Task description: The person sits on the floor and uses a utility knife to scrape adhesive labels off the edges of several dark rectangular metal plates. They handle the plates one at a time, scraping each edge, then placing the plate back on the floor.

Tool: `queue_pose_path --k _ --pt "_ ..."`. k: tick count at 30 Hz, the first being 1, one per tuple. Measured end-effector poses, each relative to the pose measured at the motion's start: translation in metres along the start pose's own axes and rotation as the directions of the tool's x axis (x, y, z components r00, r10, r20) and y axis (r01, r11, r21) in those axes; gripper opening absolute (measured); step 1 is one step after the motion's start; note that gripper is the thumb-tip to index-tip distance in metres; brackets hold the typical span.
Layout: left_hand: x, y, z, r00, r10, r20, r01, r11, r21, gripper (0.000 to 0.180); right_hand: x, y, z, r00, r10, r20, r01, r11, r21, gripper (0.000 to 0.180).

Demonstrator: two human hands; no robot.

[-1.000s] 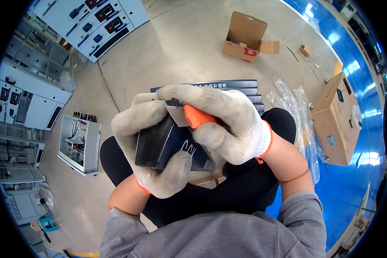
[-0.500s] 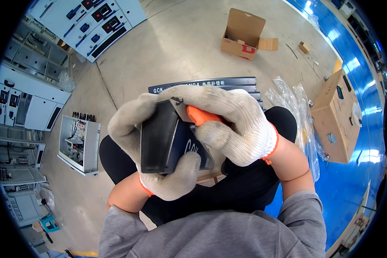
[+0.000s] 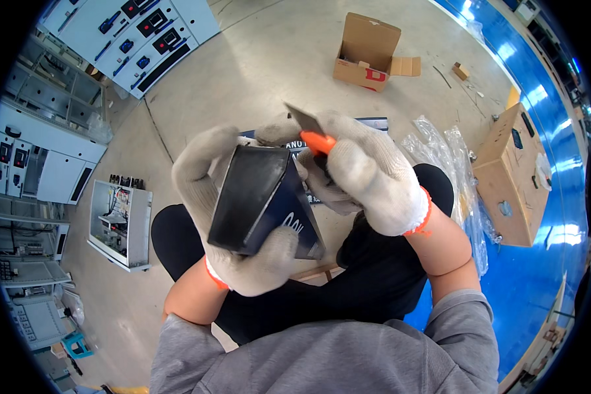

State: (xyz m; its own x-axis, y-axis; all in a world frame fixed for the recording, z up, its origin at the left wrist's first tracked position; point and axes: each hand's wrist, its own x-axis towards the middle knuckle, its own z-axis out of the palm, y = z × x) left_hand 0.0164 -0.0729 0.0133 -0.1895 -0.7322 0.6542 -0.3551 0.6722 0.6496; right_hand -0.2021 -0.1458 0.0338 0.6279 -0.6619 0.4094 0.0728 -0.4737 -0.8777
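Left hand point(image 3: 233, 217) in a knit glove grips a dark box point(image 3: 259, 200), right hand point(image 3: 368, 177) clutches an orange box cutter point(image 3: 312, 131), blade up, touching the box's top edge.

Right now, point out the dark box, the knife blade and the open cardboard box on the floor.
dark box point(image 3: 253, 197), head view, on its black top face.
knife blade point(image 3: 303, 119), head view, on the flat grey blade.
open cardboard box point(image 3: 368, 49), head view, on its raised flap.
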Motion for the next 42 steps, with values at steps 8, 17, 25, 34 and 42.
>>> queue_pose_path --k 8,17,25,34,42 --pt "0.003 -0.007 -0.004 0.919 -0.365 -0.149 0.255 0.838 -0.482 0.078 -0.005 0.013 0.004 0.991 -0.074 0.113 0.073 0.997 0.012 0.058" --pt "-0.001 -0.014 -0.003 0.919 -0.311 -0.241 0.198 0.896 -0.397 0.06 -0.004 0.02 0.018 0.965 -0.262 0.016 0.263 0.963 -0.06 0.065" --pt "-0.004 -0.021 -0.002 0.898 -0.336 -0.284 0.204 0.89 -0.409 0.061 -0.004 0.023 0.023 0.958 -0.287 -0.016 0.285 0.956 -0.064 0.068" --pt "-0.004 -0.024 0.0 0.893 -0.332 -0.303 0.169 0.873 -0.456 0.062 -0.004 0.024 0.026 0.967 -0.254 -0.028 0.252 0.967 -0.037 0.065" --pt "0.005 -0.009 0.006 0.878 -0.345 -0.332 0.284 0.933 -0.221 0.058 -0.007 0.004 0.019 0.989 -0.144 0.034 0.146 0.986 -0.077 0.065"
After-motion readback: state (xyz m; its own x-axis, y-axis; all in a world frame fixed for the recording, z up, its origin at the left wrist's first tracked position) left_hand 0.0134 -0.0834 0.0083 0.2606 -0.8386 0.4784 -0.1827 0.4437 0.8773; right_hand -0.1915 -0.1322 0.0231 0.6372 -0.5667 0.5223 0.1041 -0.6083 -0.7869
